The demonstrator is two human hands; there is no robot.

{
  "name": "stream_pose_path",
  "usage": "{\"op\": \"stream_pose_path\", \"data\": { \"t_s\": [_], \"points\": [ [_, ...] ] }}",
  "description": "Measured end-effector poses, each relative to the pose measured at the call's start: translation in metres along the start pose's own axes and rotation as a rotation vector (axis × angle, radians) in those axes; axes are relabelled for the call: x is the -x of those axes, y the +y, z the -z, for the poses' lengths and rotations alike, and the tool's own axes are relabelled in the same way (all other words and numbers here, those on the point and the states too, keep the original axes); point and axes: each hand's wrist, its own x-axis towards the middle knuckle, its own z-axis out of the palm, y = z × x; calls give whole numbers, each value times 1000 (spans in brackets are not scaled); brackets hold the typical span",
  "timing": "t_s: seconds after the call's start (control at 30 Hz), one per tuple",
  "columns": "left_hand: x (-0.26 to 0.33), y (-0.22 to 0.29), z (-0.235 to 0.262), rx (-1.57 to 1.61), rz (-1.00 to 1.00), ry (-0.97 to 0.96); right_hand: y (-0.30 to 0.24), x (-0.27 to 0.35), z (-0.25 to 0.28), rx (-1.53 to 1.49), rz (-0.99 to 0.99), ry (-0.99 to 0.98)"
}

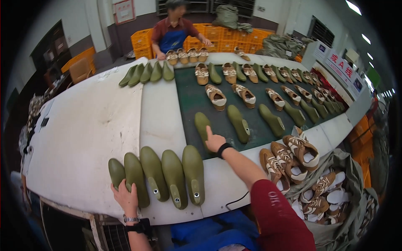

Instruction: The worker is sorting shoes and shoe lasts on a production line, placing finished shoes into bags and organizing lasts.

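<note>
Along the table's near edge stands a row of several green shoe lasts, some with a metal-ringed hole at the heel. My left hand is closed round the heel of the leftmost last, beside the second one. On the dark green belt, my right hand grips the nearest left last from its right side. Its index finger lies stretched on top; the other fingers are folded and partly hidden. Farther right on the belt are more lasts in line, with brown and white sneakers behind them.
Brown sneakers stand at the table's right edge, above a grey sack of more shoes. Across the table, a person in a blue apron is beside shoes and lasts. Orange crates line the back. A white sign board borders the belt.
</note>
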Motion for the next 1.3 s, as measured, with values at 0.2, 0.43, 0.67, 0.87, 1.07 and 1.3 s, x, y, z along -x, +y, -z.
{"op": "stream_pose_path", "data": {
  "t_s": [0.2, 0.43, 0.67, 0.87, 1.07, 1.3],
  "points": [
    [5, -12, -3, 17, 57, -6, -1, -15, -19, -37, -95, 121],
    [1, -14, -9, -24, 83, -1, 1, -11, -19, -27, -118, 134],
    [0, -20, -10, -36, 95, -4, 3, -12, -20, -54, -130, 111],
    [-1, -20, -10, -44, 99, -8, 6, -15, -20, -46, -140, 106],
    [0, -21, -8, -29, 91, -24, 9, -13, -15, -55, -132, 88],
    [0, -13, -7, -38, 100, -13, 15, -9, -8, -48, -87, 76]
  ]
}}
